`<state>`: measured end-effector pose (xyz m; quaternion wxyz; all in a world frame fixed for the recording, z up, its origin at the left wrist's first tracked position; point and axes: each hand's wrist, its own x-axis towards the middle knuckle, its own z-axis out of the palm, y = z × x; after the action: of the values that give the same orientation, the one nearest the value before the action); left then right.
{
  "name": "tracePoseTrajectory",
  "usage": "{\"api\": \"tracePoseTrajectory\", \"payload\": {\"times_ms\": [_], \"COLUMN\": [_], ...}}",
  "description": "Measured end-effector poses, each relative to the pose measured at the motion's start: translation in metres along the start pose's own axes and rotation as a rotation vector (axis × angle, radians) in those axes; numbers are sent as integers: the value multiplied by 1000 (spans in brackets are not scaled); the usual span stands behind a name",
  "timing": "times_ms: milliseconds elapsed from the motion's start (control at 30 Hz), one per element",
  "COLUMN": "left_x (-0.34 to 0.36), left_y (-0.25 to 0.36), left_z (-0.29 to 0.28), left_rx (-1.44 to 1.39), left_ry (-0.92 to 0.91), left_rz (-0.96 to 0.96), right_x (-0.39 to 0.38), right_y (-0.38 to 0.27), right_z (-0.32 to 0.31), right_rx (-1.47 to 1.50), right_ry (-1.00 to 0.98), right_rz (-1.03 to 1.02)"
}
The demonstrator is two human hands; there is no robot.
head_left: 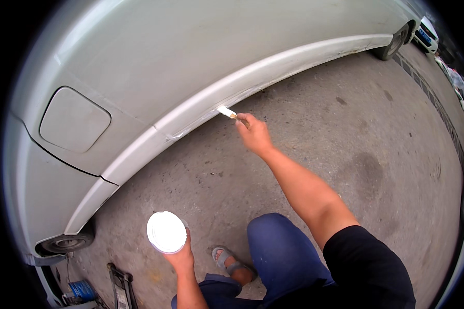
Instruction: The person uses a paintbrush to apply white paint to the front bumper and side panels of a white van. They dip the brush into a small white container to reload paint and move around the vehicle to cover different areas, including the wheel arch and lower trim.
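Note:
Along the lower sill (191, 114) of a silver-grey van (175, 56), my right hand (254, 135) pinches a small flat paintbrush (227, 112). Its head is coated white and touches the sill's lower edge; the handle is mostly hidden by my fingers. White smears mark the sill just left of the brush. Lower down, my left hand (183, 257) is wrapped round a white round tub (166, 233), held over the ground near my knees. Its top shows bright white, too overexposed to make out detail inside.
A floor jack (121, 286) and a blue can (81, 291) lie at lower left, near the van's wheel (69, 242). The pavement (314, 123) is stained concrete. Another white car (427, 35) stands at far right. My sandalled foot (232, 263) is below.

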<state>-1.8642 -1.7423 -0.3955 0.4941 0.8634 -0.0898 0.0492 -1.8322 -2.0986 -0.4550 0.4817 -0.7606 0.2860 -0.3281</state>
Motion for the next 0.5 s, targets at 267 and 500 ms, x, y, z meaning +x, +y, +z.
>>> {"api": "tracePoseTrajectory", "payload": {"times_ms": [267, 500], "left_x": [-1, -3], "left_y": [7, 7], "left_z": [-1, 1], "left_rx": [-28, -17], "left_ry": [-18, -6], "left_rz": [-33, -19], "right_x": [7, 8], "right_y": [16, 14], "right_z": [-6, -6], "right_rx": [46, 43], "right_ry": [94, 135], "right_rz": [103, 25]}}
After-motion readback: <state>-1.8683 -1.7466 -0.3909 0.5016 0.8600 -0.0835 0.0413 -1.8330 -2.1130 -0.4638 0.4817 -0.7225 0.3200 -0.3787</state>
